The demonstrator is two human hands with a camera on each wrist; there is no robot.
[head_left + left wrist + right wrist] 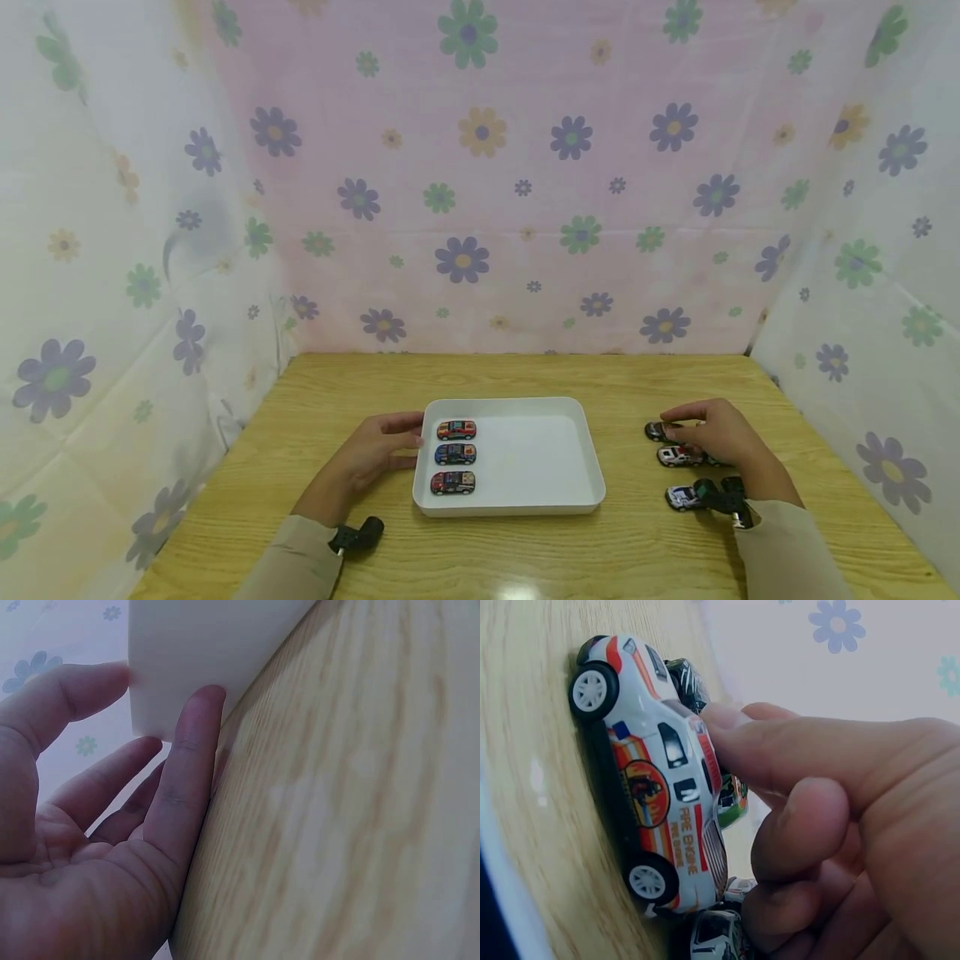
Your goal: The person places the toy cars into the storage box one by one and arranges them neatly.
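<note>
My left hand [378, 450] rests its fingertips against the left wall of a white tray [536, 458]; in the left wrist view the extended fingers touch the tray's corner [180, 660]. Three toy cars stand in a column along the tray's left side: red-orange [457, 429], blue [455, 453] and dark red [453, 482]. To the right of the tray, my right hand [720, 433] pinches a black toy car [688, 684] between thumb and index finger. Closer to me stands a white-and-red fire engine car [652, 780], just beside the thumb.
A white-and-black car [684, 497] sits in front of the right wrist. A green-and-orange car [733, 799] and another white-and-black car [718, 937] show partly behind the fire engine car. Flowered cloth [525, 208] bounds the wooden table [465, 550] at the back and sides.
</note>
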